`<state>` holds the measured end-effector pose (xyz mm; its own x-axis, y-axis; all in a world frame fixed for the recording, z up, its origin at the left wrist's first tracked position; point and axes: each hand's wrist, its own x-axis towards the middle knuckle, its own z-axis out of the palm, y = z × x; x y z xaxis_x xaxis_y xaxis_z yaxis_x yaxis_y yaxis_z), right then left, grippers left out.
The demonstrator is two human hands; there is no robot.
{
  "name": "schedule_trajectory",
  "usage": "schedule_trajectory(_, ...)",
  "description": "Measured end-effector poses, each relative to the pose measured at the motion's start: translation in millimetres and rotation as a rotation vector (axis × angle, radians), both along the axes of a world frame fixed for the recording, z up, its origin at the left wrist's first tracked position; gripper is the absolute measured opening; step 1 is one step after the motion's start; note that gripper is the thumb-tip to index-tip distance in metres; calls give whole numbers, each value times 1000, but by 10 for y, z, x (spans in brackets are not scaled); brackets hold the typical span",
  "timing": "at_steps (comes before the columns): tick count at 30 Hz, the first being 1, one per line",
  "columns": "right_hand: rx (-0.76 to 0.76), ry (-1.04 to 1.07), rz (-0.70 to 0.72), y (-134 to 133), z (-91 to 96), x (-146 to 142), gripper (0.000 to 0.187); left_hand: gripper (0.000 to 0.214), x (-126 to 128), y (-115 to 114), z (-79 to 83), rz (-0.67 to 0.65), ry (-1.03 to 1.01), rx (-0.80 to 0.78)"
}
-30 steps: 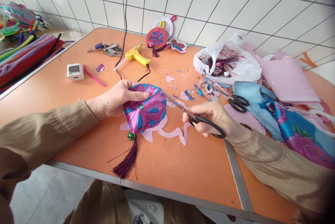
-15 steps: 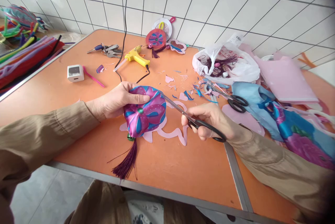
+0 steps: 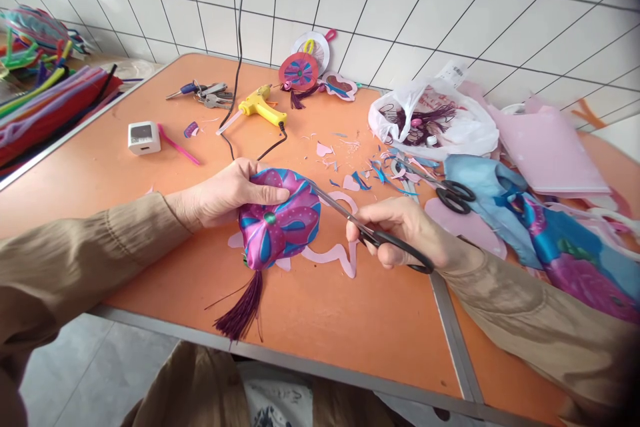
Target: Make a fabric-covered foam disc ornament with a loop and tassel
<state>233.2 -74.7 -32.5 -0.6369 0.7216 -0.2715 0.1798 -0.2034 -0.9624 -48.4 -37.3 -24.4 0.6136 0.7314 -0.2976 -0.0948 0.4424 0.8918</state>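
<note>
From where I stand this looks like a small craft corner, with a glue gun (image 3: 263, 107), scissors (image 3: 393, 242), paper scraps (image 3: 351, 182), fabric (image 3: 487, 177) and pipe cleaners (image 3: 55, 104) around an orange table (image 3: 350, 320) against a tiled wall (image 3: 200, 4).

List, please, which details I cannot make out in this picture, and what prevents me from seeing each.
All in the head view:
Most fingertips of the left hand: hidden behind the pink-and-blue fabric piece.
Top end of the tassel: covered by the same piece.
Tips of the scissors in the right hand: too fine at the fabric's edge.
Print on the bag label: too small.
Upper end of the black cord: cut off by the top edge.
</note>
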Motion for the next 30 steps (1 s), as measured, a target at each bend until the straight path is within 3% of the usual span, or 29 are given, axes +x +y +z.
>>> schedule_trajectory(7,-19,73,1,3,-63,3,51,30,7,4,-14,3,7,-4)
schedule_trajectory(20,108,155,101,55,-195,48,36,33,7,-8,3,-8,27,17)
schedule_trajectory(30,163,107,56,96,-238,84,35,30,10,13,-1,11,-3,-23)
